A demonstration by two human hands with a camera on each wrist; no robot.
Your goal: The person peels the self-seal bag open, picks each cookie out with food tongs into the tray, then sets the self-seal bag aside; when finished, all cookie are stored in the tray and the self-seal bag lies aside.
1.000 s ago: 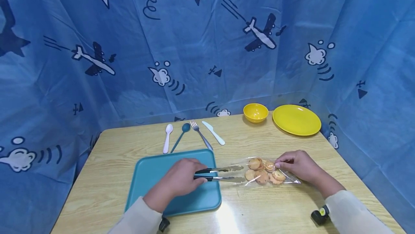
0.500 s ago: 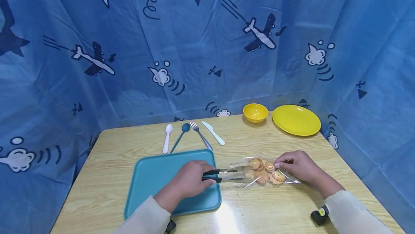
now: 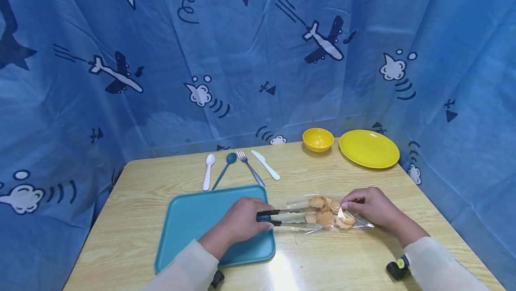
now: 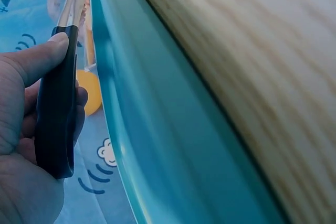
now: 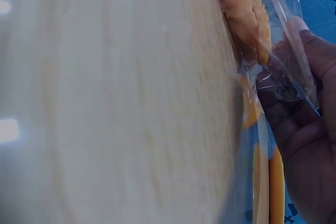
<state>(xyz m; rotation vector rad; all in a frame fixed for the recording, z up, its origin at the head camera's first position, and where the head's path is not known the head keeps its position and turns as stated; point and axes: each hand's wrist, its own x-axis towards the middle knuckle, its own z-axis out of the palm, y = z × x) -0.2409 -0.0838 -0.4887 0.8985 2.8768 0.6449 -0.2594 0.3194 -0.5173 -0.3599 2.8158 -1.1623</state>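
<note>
My left hand (image 3: 243, 221) grips black-handled metal tongs (image 3: 269, 212) over the right part of a teal tray (image 3: 189, 219). The left wrist view shows thumb and fingers around the black handle (image 4: 56, 103). The tongs' two metal arms point right, apart, and their tips reach into a clear plastic bag (image 3: 296, 202) lying on the table. Several round golden cookies (image 3: 325, 218) are inside it, close to the tips; whether the tips touch one, I cannot tell. My right hand (image 3: 372, 207) pinches the bag's right part between thumb and fingers, also visible in the right wrist view.
Behind the tray lie a white spoon (image 3: 207, 174), a dark teal spoon (image 3: 230, 159), a fork (image 3: 251, 168) and a white knife (image 3: 266, 165). At the back right stand a yellow bowl (image 3: 318, 140) and a yellow plate (image 3: 369, 149). A blue curtain (image 3: 250, 58) surrounds the table.
My left hand has moved right, sliding the tongs deeper into the bag among the cookies. The right hand keeps its hold on the bag in the same place.
</note>
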